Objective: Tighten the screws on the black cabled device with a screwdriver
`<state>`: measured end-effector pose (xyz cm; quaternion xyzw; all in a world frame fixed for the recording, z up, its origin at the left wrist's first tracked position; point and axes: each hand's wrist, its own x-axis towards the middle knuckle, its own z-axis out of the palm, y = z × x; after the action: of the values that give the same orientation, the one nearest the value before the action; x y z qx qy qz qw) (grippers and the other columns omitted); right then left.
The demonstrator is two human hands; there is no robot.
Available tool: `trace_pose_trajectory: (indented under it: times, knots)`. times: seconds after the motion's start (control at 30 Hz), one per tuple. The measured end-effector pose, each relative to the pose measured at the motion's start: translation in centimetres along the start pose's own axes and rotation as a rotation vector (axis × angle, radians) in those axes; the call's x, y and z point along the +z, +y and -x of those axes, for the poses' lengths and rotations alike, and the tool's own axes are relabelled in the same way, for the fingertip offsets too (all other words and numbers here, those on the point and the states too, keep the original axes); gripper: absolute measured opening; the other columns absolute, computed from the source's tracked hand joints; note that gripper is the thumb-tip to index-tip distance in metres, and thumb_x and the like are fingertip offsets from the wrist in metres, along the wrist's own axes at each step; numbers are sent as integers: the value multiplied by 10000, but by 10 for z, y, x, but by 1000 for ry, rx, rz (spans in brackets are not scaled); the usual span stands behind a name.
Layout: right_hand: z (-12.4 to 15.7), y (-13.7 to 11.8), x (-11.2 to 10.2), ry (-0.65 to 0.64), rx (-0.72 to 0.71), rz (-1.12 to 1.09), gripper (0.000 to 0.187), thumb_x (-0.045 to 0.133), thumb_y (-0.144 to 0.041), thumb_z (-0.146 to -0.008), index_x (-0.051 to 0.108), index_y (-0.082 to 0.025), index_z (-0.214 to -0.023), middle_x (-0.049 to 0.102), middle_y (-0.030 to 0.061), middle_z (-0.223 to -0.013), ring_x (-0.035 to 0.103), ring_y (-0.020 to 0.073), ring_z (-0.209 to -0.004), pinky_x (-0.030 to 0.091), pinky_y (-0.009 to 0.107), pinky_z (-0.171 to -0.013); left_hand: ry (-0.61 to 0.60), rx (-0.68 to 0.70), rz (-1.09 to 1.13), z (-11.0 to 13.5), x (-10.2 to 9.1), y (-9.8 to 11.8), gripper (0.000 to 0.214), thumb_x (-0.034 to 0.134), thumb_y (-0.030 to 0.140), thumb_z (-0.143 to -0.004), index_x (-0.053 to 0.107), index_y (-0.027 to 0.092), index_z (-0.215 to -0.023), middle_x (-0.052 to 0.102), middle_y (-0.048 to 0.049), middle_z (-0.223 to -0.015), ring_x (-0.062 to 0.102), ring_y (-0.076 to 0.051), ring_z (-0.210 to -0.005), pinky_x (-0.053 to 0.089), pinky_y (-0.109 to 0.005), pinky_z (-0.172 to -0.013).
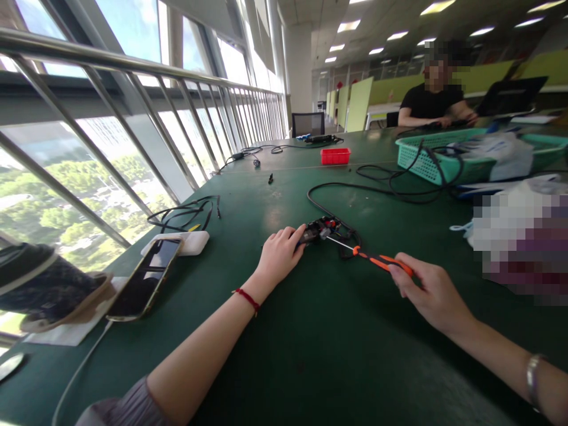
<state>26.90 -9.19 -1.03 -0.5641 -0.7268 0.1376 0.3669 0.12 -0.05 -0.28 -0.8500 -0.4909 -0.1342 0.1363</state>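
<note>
Gadget [317, 232], small and black with red and grey bits, lies on the green desk [293, 349] in front of the worker; I take it as the middle of the clock, with twelve pointing away from that person. From eight o'clock the left hand [280, 255] reaches in, its thumb and fingers clamped on the gadget's near end; a red string circles that wrist. Out at four o'clock the right hand [428, 290] is wrapped round the orange-and-black handle of a screwdriver [385, 264]; its thin shaft points back to the gadget, though from where I stand I cannot tell exactly what the tip touches. One black cable [339, 184] loops from beside the gadget towards a green basket [421, 164] at two o'clock; a small red tray [335, 157] sits between twelve and one; a white case [197, 242] lies at nine, with a phone [146, 278] beside it, nearer the worker; another person [432, 103] in a black top is well off between one and two.
</note>
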Motion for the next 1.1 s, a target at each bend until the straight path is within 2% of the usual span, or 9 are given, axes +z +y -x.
trace_pose_trajectory:
  times: [0.1,0.23,0.33,0.43,0.6,0.77,0.9,1.0,1.1]
  knots:
    - [1,1,1,67,20,-21,214,453,-427,-886,480,-219,-843,510,-49,-525,521,129,-427,401,245,-440,3,3,0,0,1,0,427,431,278,-930,422,184,-1346,603,-69,-1085,589,-196,-960,469,-316,-808]
    - [1,0,3,112,21,-61,211,473,-417,-878,460,-216,-939,525,-49,-560,538,132,-436,417,242,-430,7,1,1,0,1,0,432,438,272,-922,427,188,-1346,602,-67,-1089,589,-196,-961,469,-316,-812]
    - [1,-1,3,73,17,-46,256,463,-465,-883,479,-220,-811,501,-48,-515,507,124,-406,387,240,-412,12,2,6,0,2,-1,443,449,266,-912,425,188,-1347,603,-66,-1089,589,-195,-960,469,-316,-812]
    - [1,4,3,-11,48,-56,411,389,-541,-905,456,-226,-650,468,-38,-461,469,116,-372,362,244,-404,20,4,11,0,3,-1,450,450,269,-905,422,195,-1349,604,-68,-1092,589,-194,-960,469,-315,-815]
    - [0,12,4,7,142,-139,460,280,-540,-945,452,-225,-657,488,-25,-489,472,109,-378,356,227,-385,24,4,18,1,3,-1,449,448,265,-903,431,192,-1346,606,-66,-1093,588,-196,-959,469,-319,-820]
    - [2,5,4,76,41,-84,208,444,-427,-906,466,-230,-846,469,-60,-504,450,108,-391,350,219,-392,26,-7,15,0,0,0,428,418,323,-935,439,191,-1342,610,-65,-1070,590,-194,-945,470,-318,-806]
    - [5,1,4,121,-52,-75,199,502,-396,-878,455,-222,-962,559,-28,-635,506,114,-459,393,222,-431,21,-5,11,0,0,0,418,385,340,-956,444,188,-1341,608,-66,-1068,590,-191,-942,468,-313,-801]
    - [5,1,3,83,-42,-74,235,489,-458,-881,482,-223,-869,522,-41,-566,477,113,-424,366,229,-418,22,1,15,0,1,-1,413,379,328,-960,441,191,-1345,607,-63,-1076,590,-187,-940,466,-309,-800]
    - [3,5,2,9,27,-72,415,376,-541,-912,463,-225,-659,450,-40,-457,422,111,-366,310,246,-395,25,-3,14,0,2,-1,414,373,346,-963,442,199,-1344,610,-63,-1072,591,-186,-938,464,-306,-802]
